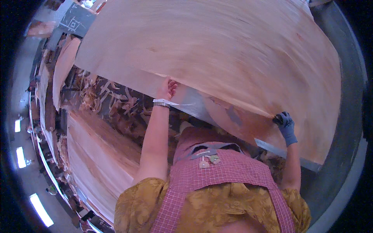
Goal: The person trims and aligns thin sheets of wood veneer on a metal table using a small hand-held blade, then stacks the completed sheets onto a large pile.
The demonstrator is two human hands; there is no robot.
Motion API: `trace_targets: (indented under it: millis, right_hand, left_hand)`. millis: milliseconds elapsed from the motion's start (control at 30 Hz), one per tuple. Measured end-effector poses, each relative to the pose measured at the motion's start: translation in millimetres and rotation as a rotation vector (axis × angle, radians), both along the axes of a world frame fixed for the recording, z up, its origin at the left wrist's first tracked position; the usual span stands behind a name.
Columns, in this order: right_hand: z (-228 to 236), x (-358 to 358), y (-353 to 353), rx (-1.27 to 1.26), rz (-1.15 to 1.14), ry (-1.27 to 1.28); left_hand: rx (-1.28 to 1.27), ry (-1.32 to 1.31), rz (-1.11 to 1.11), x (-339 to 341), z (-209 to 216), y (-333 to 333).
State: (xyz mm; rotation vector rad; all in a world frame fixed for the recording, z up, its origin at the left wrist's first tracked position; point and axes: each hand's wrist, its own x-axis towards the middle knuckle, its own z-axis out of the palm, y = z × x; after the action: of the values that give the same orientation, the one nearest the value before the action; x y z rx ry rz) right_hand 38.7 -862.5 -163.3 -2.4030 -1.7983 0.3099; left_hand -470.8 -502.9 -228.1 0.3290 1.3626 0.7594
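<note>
A large, pale brown wood veneer sheet (233, 50) spreads across the surface in front of me. Its near edge is lifted along a line between my two hands. My bare left hand (168, 89), with a bracelet at the wrist, is closed at that edge, fingers curled. Farther right, my right hand (286, 125) in a blue-grey glove pinches the same edge. Beneath the raised edge show torn veneer pieces (223, 116) and a grey metal surface (194, 103). A thin white strip (165, 101) lies across my left wrist.
Veneer scraps (116, 97) are heaped below the near edge on the left. Another veneer stack (97, 151) stands at my left side. A dark board with chalk marks (75, 20) is at the far left. Grey floor (338, 155) runs along the right.
</note>
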Motion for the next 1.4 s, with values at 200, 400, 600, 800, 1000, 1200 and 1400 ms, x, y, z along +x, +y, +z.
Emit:
trace_targets:
  millis: [200,400,600,800,1000,1200,1400]
  right_hand:
    - [26,12,14,0.134,0.013,0.035]
    - [81,-10,41,0.024,0.137,-0.061]
    - [41,6,1,0.264,0.078,-0.136]
    - [8,-8,-28,0.210,0.093,-0.265]
    - [-5,-75,-5,0.053,0.278,-0.173]
    - [13,-72,-23,0.229,-0.066,0.147]
    - [-3,-23,-3,0.176,-0.557,-0.180]
  left_hand:
    - [0.045,0.081,-0.151,2,-9,42]
    - [0.181,-0.012,-0.109,52,67,88]
    - [0.275,-0.001,-0.118,50,95,91]
    - [0.336,0.079,0.026,-49,52,85]
    - [0.121,0.084,-0.133,-57,19,36]
    - [0.160,0.216,-0.060,-35,0,8]
    - [0.198,0.220,-0.157,-34,-4,-9]
